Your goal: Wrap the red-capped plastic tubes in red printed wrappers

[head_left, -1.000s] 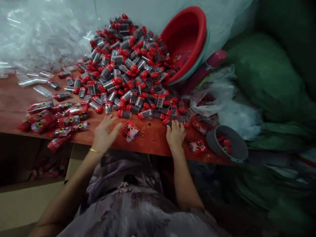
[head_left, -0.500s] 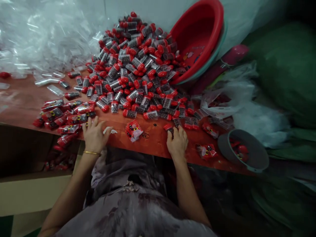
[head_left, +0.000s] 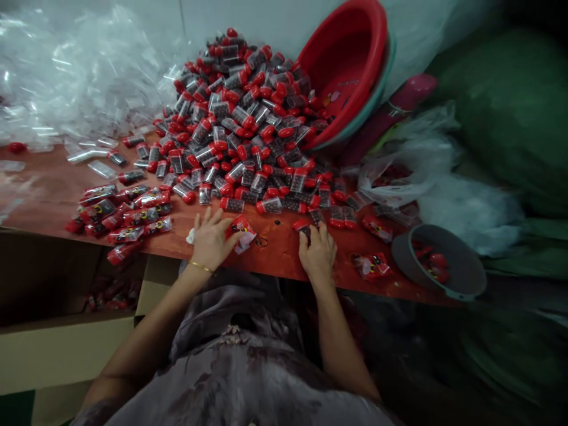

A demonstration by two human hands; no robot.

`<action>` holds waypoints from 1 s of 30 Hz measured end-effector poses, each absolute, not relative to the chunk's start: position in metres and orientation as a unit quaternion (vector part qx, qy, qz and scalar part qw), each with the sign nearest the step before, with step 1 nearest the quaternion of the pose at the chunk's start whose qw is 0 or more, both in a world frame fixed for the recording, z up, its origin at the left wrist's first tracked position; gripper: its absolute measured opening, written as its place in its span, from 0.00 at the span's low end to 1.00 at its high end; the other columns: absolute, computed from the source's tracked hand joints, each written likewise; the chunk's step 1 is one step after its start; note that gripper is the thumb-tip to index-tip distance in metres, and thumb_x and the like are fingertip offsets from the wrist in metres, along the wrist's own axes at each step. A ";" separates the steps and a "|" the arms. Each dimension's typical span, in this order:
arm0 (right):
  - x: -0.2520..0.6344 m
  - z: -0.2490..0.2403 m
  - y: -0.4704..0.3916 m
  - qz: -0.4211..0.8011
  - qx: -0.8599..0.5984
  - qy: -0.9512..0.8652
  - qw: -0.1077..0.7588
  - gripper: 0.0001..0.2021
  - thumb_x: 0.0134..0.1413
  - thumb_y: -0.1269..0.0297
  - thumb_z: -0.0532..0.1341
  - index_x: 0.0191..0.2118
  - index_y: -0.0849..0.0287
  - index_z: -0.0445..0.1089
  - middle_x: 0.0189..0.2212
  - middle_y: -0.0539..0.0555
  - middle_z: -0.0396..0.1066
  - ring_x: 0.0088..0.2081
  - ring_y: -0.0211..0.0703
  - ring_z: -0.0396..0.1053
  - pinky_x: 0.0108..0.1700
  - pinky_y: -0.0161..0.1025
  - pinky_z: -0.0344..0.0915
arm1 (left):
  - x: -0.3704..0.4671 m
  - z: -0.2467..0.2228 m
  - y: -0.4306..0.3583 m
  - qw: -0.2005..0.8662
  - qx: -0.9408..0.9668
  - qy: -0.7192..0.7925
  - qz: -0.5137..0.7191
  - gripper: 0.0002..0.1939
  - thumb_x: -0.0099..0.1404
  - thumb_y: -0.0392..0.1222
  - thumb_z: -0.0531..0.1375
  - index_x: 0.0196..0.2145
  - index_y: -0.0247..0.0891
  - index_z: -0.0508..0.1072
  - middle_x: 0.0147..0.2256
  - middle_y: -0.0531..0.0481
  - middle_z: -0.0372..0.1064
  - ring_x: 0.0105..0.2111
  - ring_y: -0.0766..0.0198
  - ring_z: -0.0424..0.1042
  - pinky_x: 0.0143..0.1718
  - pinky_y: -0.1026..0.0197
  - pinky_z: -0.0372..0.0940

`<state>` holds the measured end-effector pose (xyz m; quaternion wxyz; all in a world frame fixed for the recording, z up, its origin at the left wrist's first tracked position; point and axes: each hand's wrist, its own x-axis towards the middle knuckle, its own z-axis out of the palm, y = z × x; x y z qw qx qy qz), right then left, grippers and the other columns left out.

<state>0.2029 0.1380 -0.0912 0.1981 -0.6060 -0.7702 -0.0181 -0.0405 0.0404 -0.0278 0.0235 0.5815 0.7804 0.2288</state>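
My left hand (head_left: 211, 241) is open, fingers spread, just above the table edge. Its thumb reaches the side of a flat red printed packet (head_left: 244, 234), and a scrap of white paper (head_left: 190, 236) lies by its outer side. My right hand (head_left: 318, 253) has its fingers curled over a small clear tube with a red cap (head_left: 302, 226), held against the table; the fingers partly hide it. Beyond both hands rises a big heap of similar red-capped tubes (head_left: 239, 118) with dark contents. To the left lie several tubes in red printed wrappers (head_left: 139, 218).
A red basin (head_left: 379, 53) leans tilted behind the heap. Clear plastic tubes (head_left: 89, 77) pile up at the left back. A grey bowl (head_left: 461, 266) with red pieces sits at the right edge. Below the left table edge stands an open cardboard box (head_left: 66, 349) with wrapped pieces inside.
My left hand has moved right, from beside the wrapped tubes to the flat red packet. My right hand has stayed at the red-capped tube.
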 end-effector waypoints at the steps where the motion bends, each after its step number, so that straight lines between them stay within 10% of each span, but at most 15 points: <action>1: 0.203 -0.092 0.138 -0.018 -0.603 -0.772 0.200 0.21 0.61 0.59 0.49 0.52 0.66 0.67 0.57 0.67 0.61 0.51 0.58 0.63 0.49 0.53 0.61 | -0.035 -0.032 0.048 0.048 0.586 0.779 0.217 0.21 0.57 0.56 0.60 0.44 0.42 0.77 0.55 0.41 0.66 0.59 0.42 0.56 0.59 0.40 0.46; 12: 0.200 -0.084 0.128 0.009 -0.561 -0.759 0.330 0.19 0.58 0.57 0.54 0.48 0.64 0.70 0.53 0.66 0.68 0.53 0.57 0.63 0.54 0.55 0.56 | -0.028 -0.040 0.058 0.069 0.559 0.794 0.229 0.11 0.62 0.48 0.59 0.38 0.46 0.79 0.54 0.46 0.68 0.59 0.47 0.60 0.58 0.41 0.49; 22: 0.121 -0.052 0.087 0.494 -0.418 -0.619 0.445 0.14 0.58 0.55 0.55 0.34 0.59 0.71 0.30 0.51 0.75 0.32 0.39 0.70 0.38 0.36 0.66 | 0.000 -0.024 0.044 0.082 0.562 0.714 0.410 0.18 0.59 0.47 0.62 0.47 0.42 0.75 0.53 0.42 0.68 0.56 0.49 0.63 0.59 0.45 0.51; 25: 0.124 -0.049 0.091 0.476 -0.426 -0.618 0.459 0.15 0.59 0.56 0.53 0.29 0.60 0.68 0.25 0.49 0.71 0.28 0.37 0.66 0.35 0.35 0.64 | 0.000 -0.023 0.044 0.228 0.465 0.706 0.482 0.27 0.56 0.53 0.62 0.50 0.37 0.72 0.47 0.40 0.73 0.45 0.52 0.72 0.46 0.52 0.65; 30: 0.131 -0.053 0.083 0.400 -0.419 -0.669 0.465 0.16 0.61 0.57 0.51 0.25 0.58 0.62 0.20 0.47 0.64 0.24 0.35 0.60 0.29 0.33 0.58 | 0.011 -0.026 0.051 0.516 0.285 0.584 0.558 0.23 0.45 0.57 0.67 0.29 0.32 0.78 0.25 0.48 0.74 0.23 0.66 0.69 0.25 0.64 0.64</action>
